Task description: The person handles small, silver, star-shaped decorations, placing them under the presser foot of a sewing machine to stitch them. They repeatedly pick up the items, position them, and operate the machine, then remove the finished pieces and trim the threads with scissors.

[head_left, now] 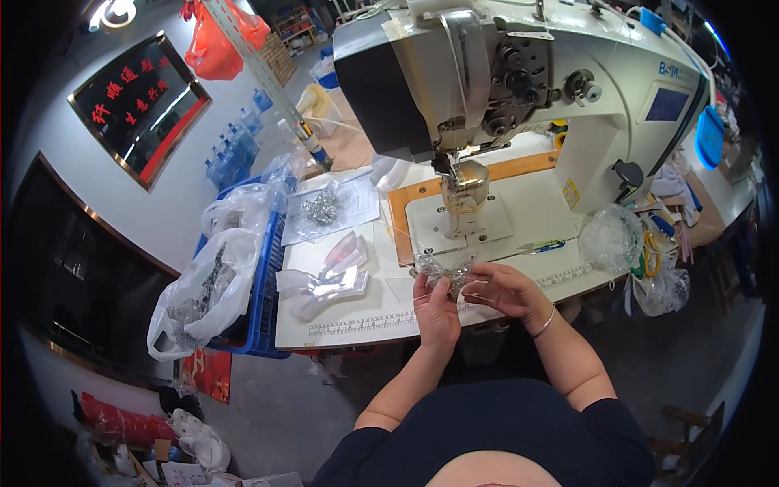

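A silver, sparkly, bow-shaped piece (pixel 448 273) is held in front of the sewing machine, just above the table's near edge. My left hand (pixel 436 312) pinches its lower left part between thumb and fingers. At its right side, my right hand (pixel 510 290) has bent fingers closed on the edge; the fingertips are partly hidden. Thin pale threads trail from the piece past both hands. Behind it stands the post-bed sewing machine (pixel 466 191), its needle area above the metal post. Thread snips (pixel 542 246) with a blue-green handle lie on the table to the right.
Clear and white plastic strips (pixel 329 280) lie left on the table (pixel 373 331). Beyond them, silver sparkly pieces (pixel 320 208) rest on a paper sheet. A blue crate (pixel 272 268) with plastic bags stands at left. Yellow-handled scissors (pixel 652 253) and a clear round bundle (pixel 610 237) sit at right.
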### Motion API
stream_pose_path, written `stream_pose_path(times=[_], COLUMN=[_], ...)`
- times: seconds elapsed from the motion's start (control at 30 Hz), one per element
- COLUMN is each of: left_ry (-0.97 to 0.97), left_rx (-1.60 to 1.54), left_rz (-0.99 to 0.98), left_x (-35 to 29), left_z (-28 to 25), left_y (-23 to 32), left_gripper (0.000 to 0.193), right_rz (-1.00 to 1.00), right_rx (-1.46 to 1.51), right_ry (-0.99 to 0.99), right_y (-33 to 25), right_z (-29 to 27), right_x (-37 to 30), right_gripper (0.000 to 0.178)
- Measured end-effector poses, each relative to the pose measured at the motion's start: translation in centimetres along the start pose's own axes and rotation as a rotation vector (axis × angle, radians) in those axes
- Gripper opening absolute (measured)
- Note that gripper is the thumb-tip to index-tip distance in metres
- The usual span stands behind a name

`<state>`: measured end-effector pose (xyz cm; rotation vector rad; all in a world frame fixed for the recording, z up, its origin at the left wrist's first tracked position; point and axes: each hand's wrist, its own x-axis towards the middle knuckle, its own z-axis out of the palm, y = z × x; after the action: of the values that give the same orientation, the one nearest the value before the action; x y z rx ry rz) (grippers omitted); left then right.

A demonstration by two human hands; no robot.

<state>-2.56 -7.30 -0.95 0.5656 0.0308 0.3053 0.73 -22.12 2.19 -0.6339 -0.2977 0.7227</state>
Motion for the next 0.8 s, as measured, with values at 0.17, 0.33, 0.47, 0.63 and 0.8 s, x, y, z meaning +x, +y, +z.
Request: stream_pose_path(times=[0.17, 0.33, 0.47, 0.63, 0.8], left_ry=[0.016, 0.09, 0.059, -0.158, -0.395], left_rx=[0.041, 0.056, 0.123, 0.071, -0.133], left_rz=[-0.009, -0.014, -0.058, -0.188, -0.431], left_x=[-0.7, -1.0, -1.3, -1.6, -0.4], left_z=[-0.3, -0.6, -0.9, -2.4, -3.5], left_y=[-0.7, -1.2, -1.1, 0.2, 2.7], left_gripper=[0.04, 0.041, 0.041, 0.053, 0.072], right_rz=[-0.147, -0.268, -0.278, -0.223, -0.175], right_rx=[-0.248, -0.351, -0.465, -0.542, -0.478], right_ry=[0.241, 0.46, 0.508, 0.51, 0.492], right_y=[2.5, 4.2, 3.7, 2.4, 1.5], right_z=[0.2, 0.2, 0.1, -0.4, -0.5], right_x=[0.8, 1.4, 1.3, 0.9, 0.4], right_gripper=[0.025, 0.012, 0.011, 0.013, 0.014])
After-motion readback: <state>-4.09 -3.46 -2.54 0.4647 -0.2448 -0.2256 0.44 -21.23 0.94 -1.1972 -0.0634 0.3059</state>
